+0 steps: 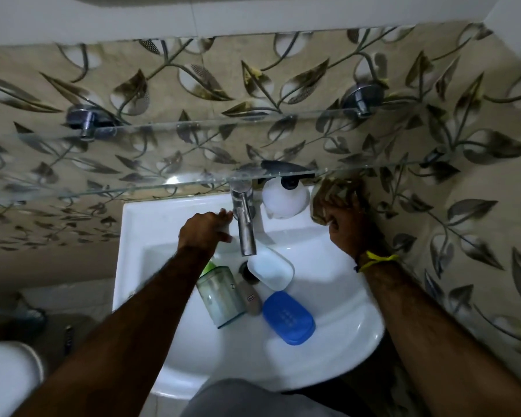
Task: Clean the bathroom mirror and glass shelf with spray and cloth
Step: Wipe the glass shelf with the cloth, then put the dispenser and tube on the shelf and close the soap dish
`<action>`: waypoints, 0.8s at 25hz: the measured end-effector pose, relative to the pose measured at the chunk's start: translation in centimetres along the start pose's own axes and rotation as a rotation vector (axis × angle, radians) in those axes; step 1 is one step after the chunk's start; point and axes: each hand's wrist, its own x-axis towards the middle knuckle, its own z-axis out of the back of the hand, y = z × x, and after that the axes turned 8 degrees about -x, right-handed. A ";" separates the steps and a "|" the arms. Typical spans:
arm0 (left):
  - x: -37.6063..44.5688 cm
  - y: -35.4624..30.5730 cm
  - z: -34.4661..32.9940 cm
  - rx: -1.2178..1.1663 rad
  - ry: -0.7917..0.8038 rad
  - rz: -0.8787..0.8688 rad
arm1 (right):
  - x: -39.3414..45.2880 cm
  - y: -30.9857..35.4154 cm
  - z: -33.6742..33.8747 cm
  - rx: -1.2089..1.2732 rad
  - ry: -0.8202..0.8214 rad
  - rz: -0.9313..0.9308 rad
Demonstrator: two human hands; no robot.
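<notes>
The glass shelf (193, 155) runs across the middle of the frame, above the white sink (343, 311). The left hand (206, 227) reaches beside the tap (244, 218); its fingers are hidden, so I cannot tell their hold. The right hand (346, 224) grips a patterned cloth (334, 191) (at right, below the shelf). The white spray bottle (285, 200) stands between them.

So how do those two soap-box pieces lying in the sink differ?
The solid blue soap-box piece is opaque and lies nearest the person. The pale translucent soap-box piece is lighter, almost white, and lies under the chrome tap, beside the drain. Both are rounded plastic oblongs of similar size, resting in the white basin.
</notes>
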 end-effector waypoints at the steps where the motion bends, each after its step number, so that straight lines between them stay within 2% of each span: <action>1: 0.1 0.1 -0.1 -0.003 0.000 0.003 | 0.2 -0.4 0.0 -0.010 0.047 0.005; 4: 0.3 0.4 -0.3 0.033 0.010 -0.004 | 0.9 1.0 -0.1 -0.054 0.150 -0.062; 8: 0.3 0.5 -0.4 0.038 0.012 -0.006 | -1.1 2.4 -0.7 -0.057 0.171 -0.180; 12: 0.3 0.5 -0.4 0.053 0.006 -0.035 | 0.3 2.4 0.1 -0.058 0.349 -0.228; 14: 0.2 0.2 -0.3 0.109 0.018 -0.052 | 1.4 3.0 0.9 -0.078 0.376 -0.294; 16: 0.1 0.2 -0.3 0.164 0.024 -0.069 | 0.9 4.5 1.4 -0.058 0.294 -0.347; 20: 0.1 0.7 -0.5 0.199 0.054 -0.107 | -4.3 9.9 1.5 0.268 -0.017 -0.560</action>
